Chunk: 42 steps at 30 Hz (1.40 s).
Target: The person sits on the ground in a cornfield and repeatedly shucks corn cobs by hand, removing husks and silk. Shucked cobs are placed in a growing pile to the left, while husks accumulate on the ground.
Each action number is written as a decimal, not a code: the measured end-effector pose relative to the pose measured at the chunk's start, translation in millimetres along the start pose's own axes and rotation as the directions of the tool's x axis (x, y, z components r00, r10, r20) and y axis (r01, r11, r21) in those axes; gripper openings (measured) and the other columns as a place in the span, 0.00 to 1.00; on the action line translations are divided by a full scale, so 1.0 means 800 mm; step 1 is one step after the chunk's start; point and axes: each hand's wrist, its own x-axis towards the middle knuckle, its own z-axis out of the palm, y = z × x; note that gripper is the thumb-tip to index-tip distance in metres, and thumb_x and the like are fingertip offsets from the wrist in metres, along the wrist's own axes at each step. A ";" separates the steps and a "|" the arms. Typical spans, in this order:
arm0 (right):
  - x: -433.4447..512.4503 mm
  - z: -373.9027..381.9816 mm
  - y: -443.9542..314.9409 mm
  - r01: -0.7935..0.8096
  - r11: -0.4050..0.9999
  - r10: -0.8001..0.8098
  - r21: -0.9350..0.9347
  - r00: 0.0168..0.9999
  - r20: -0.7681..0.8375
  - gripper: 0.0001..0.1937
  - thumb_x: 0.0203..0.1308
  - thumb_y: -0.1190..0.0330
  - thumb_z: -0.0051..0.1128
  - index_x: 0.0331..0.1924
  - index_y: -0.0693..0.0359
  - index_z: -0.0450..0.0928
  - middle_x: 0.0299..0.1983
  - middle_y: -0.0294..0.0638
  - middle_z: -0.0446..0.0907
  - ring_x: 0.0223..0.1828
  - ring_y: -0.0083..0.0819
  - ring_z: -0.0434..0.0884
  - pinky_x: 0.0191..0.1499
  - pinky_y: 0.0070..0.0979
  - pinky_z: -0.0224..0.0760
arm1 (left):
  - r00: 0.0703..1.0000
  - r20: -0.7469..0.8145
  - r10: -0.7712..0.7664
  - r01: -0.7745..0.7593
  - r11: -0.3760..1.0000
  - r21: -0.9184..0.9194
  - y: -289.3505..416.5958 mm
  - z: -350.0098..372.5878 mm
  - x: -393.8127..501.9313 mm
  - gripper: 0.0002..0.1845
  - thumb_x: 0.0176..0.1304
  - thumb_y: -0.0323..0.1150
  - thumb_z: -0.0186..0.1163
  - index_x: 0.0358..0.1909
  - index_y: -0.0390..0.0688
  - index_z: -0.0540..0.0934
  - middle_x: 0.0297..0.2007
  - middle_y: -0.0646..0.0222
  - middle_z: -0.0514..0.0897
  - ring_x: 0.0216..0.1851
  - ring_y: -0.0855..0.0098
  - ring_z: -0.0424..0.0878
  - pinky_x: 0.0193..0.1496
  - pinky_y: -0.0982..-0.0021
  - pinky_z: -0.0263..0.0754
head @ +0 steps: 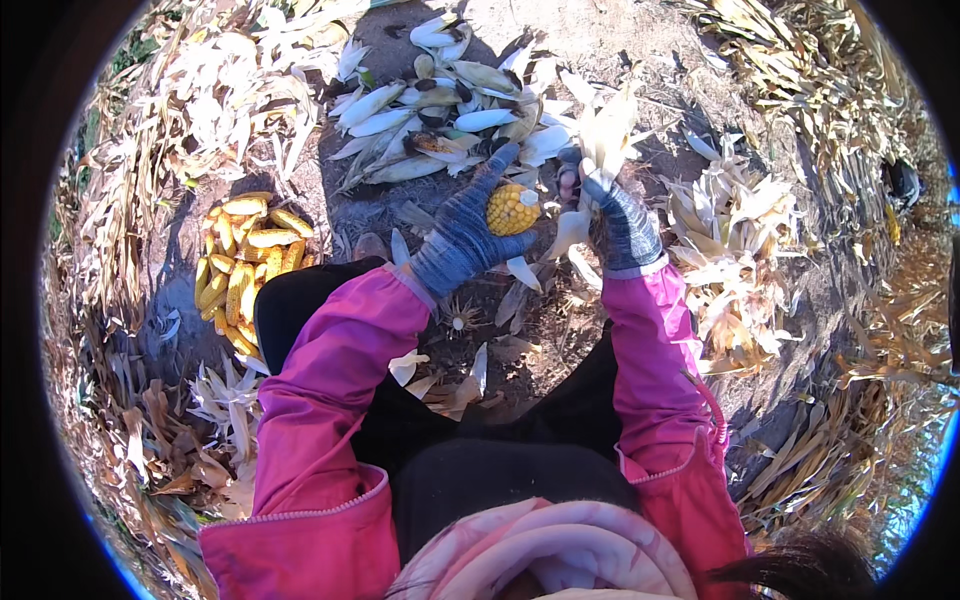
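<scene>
My left hand (471,217), in a grey knit glove, grips a bare yellow corn cob (513,211), its pale stem end facing right. My right hand (613,202), gloved alike with bare fingertips showing, is closed around a bunch of pale corn husk (609,131) that stands up above the fist. Cob and husk are apart. Just beyond both hands lies a heap of corn ears still in their husks (442,105). Husked yellow cobs (251,259) form a pile on the ground to the left, beside my knee.
Loose husks (739,247) are heaped at the right, with more dry husks (240,90) at the upper left. Dry corn stalks (810,67) border the ground on both sides. Husk scraps (457,375) lie between my legs.
</scene>
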 end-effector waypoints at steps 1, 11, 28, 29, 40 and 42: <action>-0.002 0.023 0.002 0.010 0.970 -0.040 -0.242 0.992 -0.120 0.23 0.48 0.67 0.63 0.49 0.63 0.69 0.39 0.38 0.75 0.41 0.26 0.75 0.46 0.23 0.68 | 1.000 0.014 -0.011 0.011 0.999 0.030 0.009 0.002 0.002 0.47 0.37 0.37 0.73 0.61 0.42 0.58 0.45 0.61 0.74 0.45 0.70 0.73 0.51 0.71 0.68; -0.048 -0.156 -0.149 0.650 0.760 -0.531 -0.032 0.591 -0.608 0.20 0.57 0.56 0.50 0.46 0.63 0.70 0.38 0.43 0.75 0.37 0.30 0.75 0.39 0.28 0.68 | 0.775 0.062 -0.629 0.243 0.206 -0.948 -0.047 -0.090 0.022 0.22 0.46 0.37 0.67 0.42 0.42 0.72 0.33 0.63 0.77 0.34 0.64 0.77 0.37 0.62 0.76; 0.032 0.084 0.098 -0.263 0.940 0.260 -0.219 0.965 -0.042 0.24 0.51 0.65 0.60 0.52 0.62 0.66 0.37 0.41 0.75 0.35 0.28 0.77 0.34 0.23 0.76 | 0.610 -0.288 -0.738 -0.067 0.314 -0.947 -0.139 -0.123 -0.038 0.15 0.50 0.31 0.61 0.38 0.38 0.70 0.28 0.61 0.75 0.27 0.65 0.76 0.30 0.64 0.76; 0.034 0.100 0.107 -0.291 0.938 0.292 -0.190 0.956 -0.025 0.23 0.50 0.66 0.61 0.50 0.62 0.66 0.34 0.40 0.76 0.32 0.26 0.78 0.30 0.21 0.75 | 0.599 -0.318 -0.735 -0.082 0.339 -0.937 -0.141 -0.105 -0.039 0.16 0.49 0.31 0.62 0.38 0.38 0.70 0.27 0.63 0.75 0.25 0.66 0.76 0.28 0.65 0.76; 0.001 0.055 0.127 -0.179 0.655 0.403 -0.734 0.904 0.140 0.09 0.59 0.66 0.49 0.34 0.62 0.75 0.20 0.32 0.73 0.18 0.20 0.71 0.21 0.18 0.65 | 0.456 -0.489 -0.743 -0.050 0.527 -0.848 -0.167 -0.116 -0.025 0.25 0.46 0.26 0.64 0.47 0.42 0.66 0.35 0.64 0.75 0.32 0.66 0.76 0.31 0.67 0.75; -0.008 0.032 0.116 0.159 0.416 0.224 -0.896 0.936 0.270 0.09 0.59 0.66 0.48 0.34 0.63 0.75 0.20 0.36 0.74 0.22 0.25 0.74 0.26 0.24 0.68 | 0.328 -0.410 -0.851 -0.322 0.307 -0.896 -0.220 -0.175 -0.033 0.19 0.48 0.29 0.63 0.42 0.41 0.70 0.31 0.62 0.76 0.28 0.63 0.77 0.30 0.64 0.76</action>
